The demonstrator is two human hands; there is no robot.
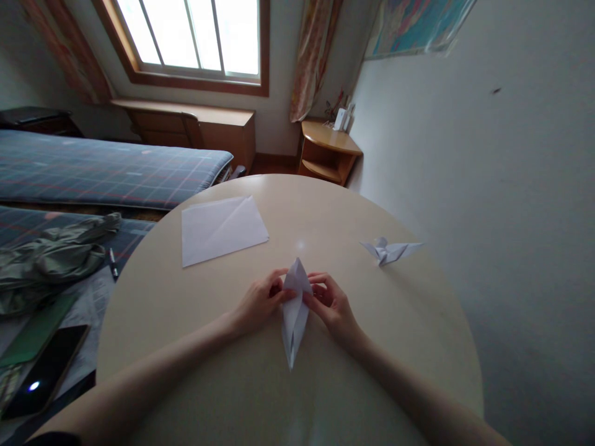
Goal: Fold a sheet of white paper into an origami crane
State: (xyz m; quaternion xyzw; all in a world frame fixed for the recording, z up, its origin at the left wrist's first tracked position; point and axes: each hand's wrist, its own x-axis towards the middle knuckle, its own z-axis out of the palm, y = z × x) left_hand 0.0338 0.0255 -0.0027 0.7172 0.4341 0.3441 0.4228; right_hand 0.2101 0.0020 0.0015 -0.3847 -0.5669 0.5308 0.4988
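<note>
Paper diamond [294, 316] pinched by left hand [260, 300] and right hand [335, 308], with paper crane [385, 253] near right edge of tabletop [334, 214].

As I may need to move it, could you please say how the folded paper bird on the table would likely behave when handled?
The paper bird is probably very light, being just folded paper. Its thin, outspread tips would likely bend if pinched. The table shows a glossy highlight, so the bird may slide easily.
</note>
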